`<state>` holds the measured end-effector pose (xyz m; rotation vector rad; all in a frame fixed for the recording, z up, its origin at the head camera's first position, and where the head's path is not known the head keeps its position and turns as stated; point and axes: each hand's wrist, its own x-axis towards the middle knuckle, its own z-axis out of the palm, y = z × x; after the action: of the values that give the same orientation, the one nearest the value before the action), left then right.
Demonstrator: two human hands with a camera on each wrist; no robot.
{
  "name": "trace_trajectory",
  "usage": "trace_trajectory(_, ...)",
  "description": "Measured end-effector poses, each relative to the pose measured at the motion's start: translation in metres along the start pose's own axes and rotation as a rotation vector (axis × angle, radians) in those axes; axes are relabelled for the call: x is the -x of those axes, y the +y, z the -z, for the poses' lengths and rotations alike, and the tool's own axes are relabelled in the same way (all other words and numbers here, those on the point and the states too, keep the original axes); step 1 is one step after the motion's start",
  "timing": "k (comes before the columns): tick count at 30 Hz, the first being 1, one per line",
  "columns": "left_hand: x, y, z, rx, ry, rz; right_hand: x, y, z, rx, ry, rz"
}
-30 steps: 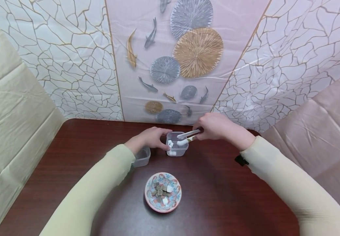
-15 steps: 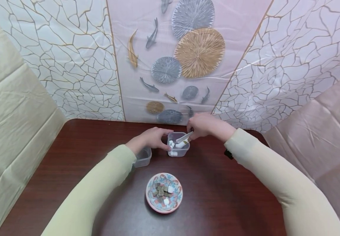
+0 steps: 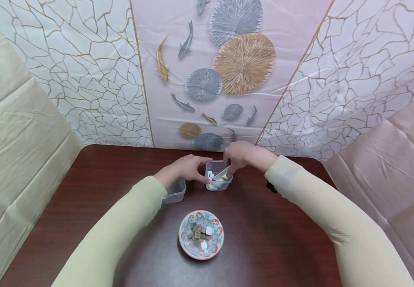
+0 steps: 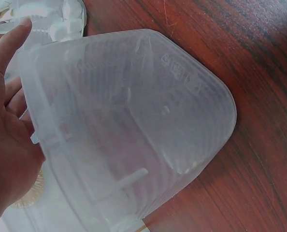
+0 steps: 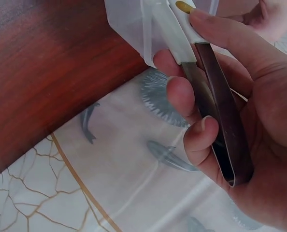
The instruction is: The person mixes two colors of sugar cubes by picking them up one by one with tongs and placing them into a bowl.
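My right hand (image 3: 243,154) grips metal tongs (image 5: 223,111) with white ends, their arms close together. The tips reach down into a small clear plastic container (image 3: 225,185), among white cubes (image 3: 210,175) gathered at its left side. Across that container's left side, my left hand (image 3: 188,167) holds it between thumb and fingers, the thumb at the near corner. A second clear container (image 3: 179,194) stands under the left wrist; it looks large in the left wrist view (image 4: 148,106). The cubes right at the tong tips are partly hidden.
Nearer the person stands a patterned bowl (image 3: 201,257) with several brown cubes (image 3: 197,234) and two white cubes (image 3: 204,245). The dark wooden table (image 3: 271,223) meets a patterned cloth backdrop (image 3: 207,119) just behind the containers.
My right hand has moved left and slightly down, taking the tongs from above the container's right side deeper into it; their arms have come together. My left hand keeps its hold.
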<state>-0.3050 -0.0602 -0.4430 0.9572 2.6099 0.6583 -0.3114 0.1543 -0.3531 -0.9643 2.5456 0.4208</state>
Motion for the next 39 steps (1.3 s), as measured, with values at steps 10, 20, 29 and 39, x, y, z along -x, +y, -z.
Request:
trace_trajectory(10, -0.001, 0.001, -0.001, -0.009, 0.005, 0.004, 0.001, 0.004, -0.007, 0.022, 0.078, -0.013)
trace_trajectory(20, 0.0, 0.001, -0.001, -0.007, 0.009, 0.005, 0.007, 0.007, -0.008, 0.03, 0.143, -0.008)
trace_trajectory(29, 0.0, 0.0, 0.0, -0.02, 0.002, -0.005, 0.008, 0.004, -0.005, -0.005, 0.072, -0.045)
trace_trajectory(39, 0.001, 0.0, 0.001, -0.011, -0.002, -0.025, 0.0, -0.004, -0.011, 0.001, 0.031, -0.053)
